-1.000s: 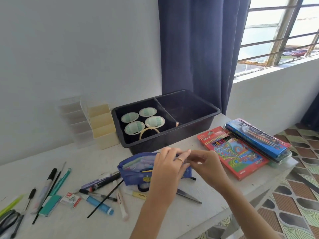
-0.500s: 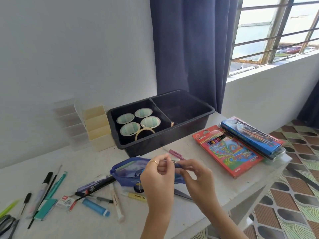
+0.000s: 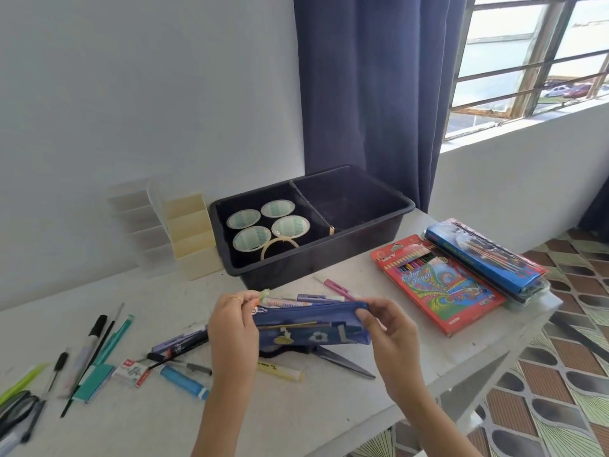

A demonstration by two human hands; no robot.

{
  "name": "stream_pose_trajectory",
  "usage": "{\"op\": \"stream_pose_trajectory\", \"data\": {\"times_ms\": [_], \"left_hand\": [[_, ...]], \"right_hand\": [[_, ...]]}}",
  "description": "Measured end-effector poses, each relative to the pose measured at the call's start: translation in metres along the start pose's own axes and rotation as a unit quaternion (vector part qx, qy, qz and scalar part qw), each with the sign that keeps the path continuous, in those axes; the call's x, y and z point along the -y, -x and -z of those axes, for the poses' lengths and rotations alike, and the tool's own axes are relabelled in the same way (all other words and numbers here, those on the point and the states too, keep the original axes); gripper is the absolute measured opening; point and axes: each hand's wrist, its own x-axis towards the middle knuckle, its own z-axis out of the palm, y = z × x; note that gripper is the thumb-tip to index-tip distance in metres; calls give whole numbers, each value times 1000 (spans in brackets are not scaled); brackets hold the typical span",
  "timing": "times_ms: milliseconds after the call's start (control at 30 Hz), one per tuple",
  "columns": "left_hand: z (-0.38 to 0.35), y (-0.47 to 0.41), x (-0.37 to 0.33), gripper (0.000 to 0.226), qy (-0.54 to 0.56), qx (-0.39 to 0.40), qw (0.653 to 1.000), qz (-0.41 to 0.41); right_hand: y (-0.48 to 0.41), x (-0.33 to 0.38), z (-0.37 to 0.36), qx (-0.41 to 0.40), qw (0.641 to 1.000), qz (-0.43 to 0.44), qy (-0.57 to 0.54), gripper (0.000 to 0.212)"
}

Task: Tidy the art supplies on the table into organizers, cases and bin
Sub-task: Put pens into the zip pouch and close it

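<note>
Both hands hold a blue zip pouch (image 3: 313,328) level just above the near middle of the white table (image 3: 296,420). The left hand (image 3: 234,324) pinches the pouch's left end by the zip pull, fingers curled. The right hand (image 3: 387,333) grips the right end, thumb on the front and fingers curled behind. I cannot tell whether the zip is fully drawn.

Directly under the pouch lie scissors (image 3: 342,361), blades pointing right and handles hidden by the pouch, and a yellow highlighter (image 3: 280,371). Left of the left wrist sit a blue tube (image 3: 184,381), a black pen (image 3: 188,366), a small staple box (image 3: 131,374) and a dark purple pen (image 3: 179,341). Further left lie a teal pen (image 3: 115,338), a black-capped marker (image 3: 94,338) and a green highlighter (image 3: 19,382) at the edge.

Just behind the pouch's top edge are some markers (image 3: 290,301), partly hidden by it, and a pink pen (image 3: 339,288). To the right a red colour pencil box (image 3: 438,285) lies just beside a blue case (image 3: 484,258).

Beyond stands the black bin (image 3: 329,262) with 2 compartments. The left one holds 4 tape rolls (image 3: 252,238) and a cream ring (image 3: 280,247). Close on the bin's left is a cream stepped organizer (image 3: 194,235), with a clear organizer (image 3: 138,222) beside it at the wall. A navy curtain (image 3: 369,94) hangs behind the bin.
</note>
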Motion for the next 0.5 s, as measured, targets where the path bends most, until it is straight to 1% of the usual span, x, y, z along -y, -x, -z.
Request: {"op": "stream_pose_trajectory", "data": {"times_ms": [67, 133, 167, 233, 267, 333, 400, 433, 467, 500], "left_hand": [[7, -9, 14, 16, -12, -15, 1000, 18], [11, -15, 25, 16, 5, -19, 999, 46], [11, -15, 27, 16, 17, -14, 998, 54], [7, -13, 30, 17, 42, 19, 996, 72], [4, -9, 29, 18, 72, 48, 991, 98], [-3, -1, 28, 29, 141, 109, 973, 148], [-9, 8, 29, 33, 168, 127, 965, 157], [-10, 11, 27, 30, 184, 124, 960, 168], [-11, 13, 22, 25, 213, 125, 951, 186], [-13, 15, 14, 23, 260, 136, 934, 203]], "right_hand": [[-3, -1, 7, -17, 1000, -18, -8, 18], [-3, -3, 12, -19, 999, -35, -15, 15], [-3, -4, 13, -15, 999, -44, -19, 12], [-3, -3, 11, -12, 998, -58, -28, 8], [-4, -1, 10, -12, 997, -63, -34, 7], [-7, 4, 11, -16, 995, -75, -62, 8], [-11, 9, 18, -31, 991, -91, -95, 8], [-13, 11, 22, -42, 989, -100, -105, 8], [-15, 14, 26, -54, 986, -111, -115, 8], [-17, 16, 30, -68, 982, -121, -128, 9]]}}
